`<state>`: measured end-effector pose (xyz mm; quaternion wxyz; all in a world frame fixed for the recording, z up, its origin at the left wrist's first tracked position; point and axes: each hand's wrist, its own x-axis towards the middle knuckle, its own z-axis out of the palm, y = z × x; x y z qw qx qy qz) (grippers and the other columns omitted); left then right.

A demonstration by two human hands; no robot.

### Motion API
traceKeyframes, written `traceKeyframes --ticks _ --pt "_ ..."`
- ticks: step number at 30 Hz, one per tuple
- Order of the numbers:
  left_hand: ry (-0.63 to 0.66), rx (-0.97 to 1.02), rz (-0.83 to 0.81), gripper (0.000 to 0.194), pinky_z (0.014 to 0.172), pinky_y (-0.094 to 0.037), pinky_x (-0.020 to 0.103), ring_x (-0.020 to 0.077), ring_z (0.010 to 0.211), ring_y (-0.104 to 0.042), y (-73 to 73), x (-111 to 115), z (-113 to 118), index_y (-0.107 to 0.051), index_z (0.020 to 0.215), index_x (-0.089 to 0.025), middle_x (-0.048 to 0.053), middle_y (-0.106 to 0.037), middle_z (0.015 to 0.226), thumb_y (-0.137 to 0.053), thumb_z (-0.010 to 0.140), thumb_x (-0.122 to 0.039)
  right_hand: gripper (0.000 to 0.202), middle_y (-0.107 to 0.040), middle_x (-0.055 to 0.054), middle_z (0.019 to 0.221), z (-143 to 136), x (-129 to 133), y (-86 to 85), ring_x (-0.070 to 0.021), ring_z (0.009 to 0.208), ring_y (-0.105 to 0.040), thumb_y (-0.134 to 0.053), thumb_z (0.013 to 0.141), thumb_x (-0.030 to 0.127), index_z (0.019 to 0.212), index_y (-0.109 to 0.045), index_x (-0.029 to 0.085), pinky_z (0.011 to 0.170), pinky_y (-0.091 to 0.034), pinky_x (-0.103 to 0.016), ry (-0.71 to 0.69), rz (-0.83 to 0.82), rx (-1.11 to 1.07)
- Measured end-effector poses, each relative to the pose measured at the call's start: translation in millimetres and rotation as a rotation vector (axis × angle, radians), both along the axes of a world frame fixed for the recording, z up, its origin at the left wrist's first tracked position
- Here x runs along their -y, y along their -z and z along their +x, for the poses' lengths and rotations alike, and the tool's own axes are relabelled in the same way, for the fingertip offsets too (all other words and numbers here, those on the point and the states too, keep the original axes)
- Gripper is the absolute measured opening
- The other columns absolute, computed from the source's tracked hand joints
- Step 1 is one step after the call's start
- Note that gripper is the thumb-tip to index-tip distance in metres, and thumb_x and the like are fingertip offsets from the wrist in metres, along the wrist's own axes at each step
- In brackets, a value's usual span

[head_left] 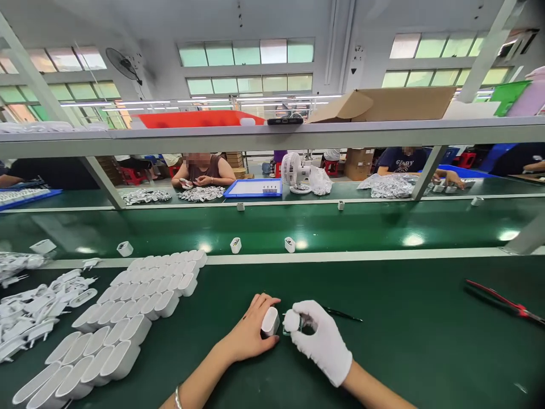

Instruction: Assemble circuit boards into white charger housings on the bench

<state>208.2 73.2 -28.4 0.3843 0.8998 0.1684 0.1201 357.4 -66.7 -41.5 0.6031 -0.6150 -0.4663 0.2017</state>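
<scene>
My bare left hand (247, 332) is closed around a white oval plastic housing (270, 322) just above the green work surface. Close to its right, my white-gloved right hand (318, 339) pinches a small white round-ended piece (292, 321). A clear or greenish edge shows under that piece, too small to make out. The two parts are near each other but apart. Behind the gloved fingers lies a thin black tool (343, 314), partly hidden by the hand. Left of my hands, rows of open white oval housings (123, 352) stand packed together.
A heap of white plug parts (38, 312) lies at the far left. Red-handled pliers (517, 309) rest at the right. Several white housings (290, 245) sit on the green belt (361, 227) ahead. Across it, co-workers handle parts beside a white fan (293, 170) and a blue tray (232, 188).
</scene>
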Motion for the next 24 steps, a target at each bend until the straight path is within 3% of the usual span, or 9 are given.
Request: traceKeyframes --ticks 6,9,11,13,16,18,20,22,24 --pt "0.193 0.039 -0.23 0.044 0.094 -0.042 0.033 0.0211 0.104 -0.053 -11.7 10 2 -0.061 0.111 -0.022 0.006 -0.056 0.114 -0.056 0.07 -0.008 0.043 -0.068 -0.009 0.099 14 2 13.2 -0.0254 0.088 -0.066 -0.077 0.06 0.027 0.1 -0.065 0.02 0.079 -0.055 -0.042 -0.059 0.015 -0.37" --pt "0.225 0.068 -0.31 0.043 0.088 -0.044 0.031 0.0196 0.097 -0.056 -6.6 9 5 -0.066 0.104 -0.021 0.005 -0.058 0.105 -0.052 0.067 -0.004 0.042 -0.067 -0.009 0.105 23 8 7.1 -0.0259 0.092 -0.066 -0.08 0.059 0.027 0.099 -0.068 0.021 0.082 -0.055 -0.041 -0.148 0.046 -0.321" --pt "0.221 0.084 -0.352 0.058 0.092 -0.043 0.033 0.0192 0.098 -0.057 -0.3 4 5 -0.056 0.122 -0.023 0.003 -0.062 0.097 -0.051 0.068 -0.004 0.039 -0.064 -0.01 0.113 24 11 5.9 -0.0272 0.099 -0.063 -0.08 0.06 0.026 0.098 -0.071 0.023 0.083 -0.055 -0.04 -0.171 0.059 -0.245" --pt "0.188 0.109 -0.396 0.074 0.098 -0.039 0.037 0.0196 0.106 -0.056 4.9 -3 4 -0.035 0.14 -0.023 0.005 -0.062 0.107 -0.05 0.07 -0.006 0.037 -0.063 -0.011 0.114 22 13 8.2 -0.027 0.1 -0.063 -0.078 0.062 0.025 0.098 -0.071 0.023 0.084 -0.055 -0.039 -0.161 0.034 -0.204" --pt "0.138 0.144 -0.446 0.086 0.103 -0.034 0.041 0.0226 0.123 -0.045 7.1 -7 -1 -0.017 0.147 -0.024 0.01 -0.044 0.137 -0.053 0.07 -0.011 0.031 -0.066 -0.01 0.105 17 11 13.8 -0.024 0.087 -0.066 -0.075 0.067 0.026 0.097 -0.071 0.022 0.082 -0.056 -0.039 -0.118 -0.013 -0.183" --pt "0.062 0.135 -0.411 0.093 0.107 -0.029 0.042 0.0249 0.129 -0.037 6.5 -2 -2 -0.018 0.146 -0.026 0.009 -0.037 0.142 -0.065 0.066 -0.016 0.028 -0.066 -0.009 0.102 16 9 16.6 -0.0243 0.087 -0.067 -0.075 0.068 0.028 0.095 -0.071 0.021 0.082 -0.057 -0.039 -0.079 0.014 -0.183" --pt "-0.094 0.116 -0.33 0.099 0.108 -0.028 0.043 0.0263 0.124 -0.04 7.7 7 0 -0.027 0.143 -0.026 0.009 -0.044 0.135 -0.076 0.058 -0.016 0.031 -0.066 -0.01 0.104 18 8 18.4 -0.026 0.091 -0.066 -0.076 0.067 0.03 0.096 -0.07 0.021 0.083 -0.056 -0.041 -0.032 0.059 -0.214" --pt "-0.235 0.11 -0.279 0.089 0.103 -0.035 0.042 0.0257 0.113 -0.05 11.8 18 5 -0.04 0.134 -0.023 0.008 -0.053 0.121 -0.077 0.055 -0.013 0.036 -0.066 -0.01 0.106 22 7 19.6 -0.0269 0.093 -0.066 -0.078 0.066 0.03 0.099 -0.07 0.022 0.084 -0.056 -0.041 -0.008 0.088 -0.251" --pt "-0.266 0.122 -0.286 0.068 0.094 -0.043 0.037 0.0232 0.101 -0.057 16.9 29 12 -0.05 0.12 -0.02 0.006 -0.059 0.109 -0.074 0.057 -0.01 0.036 -0.066 -0.01 0.108 27 7 20.2 -0.0267 0.095 -0.066 -0.077 0.067 0.028 0.101 -0.07 0.023 0.083 -0.057 -0.04 -0.024 0.109 -0.242"
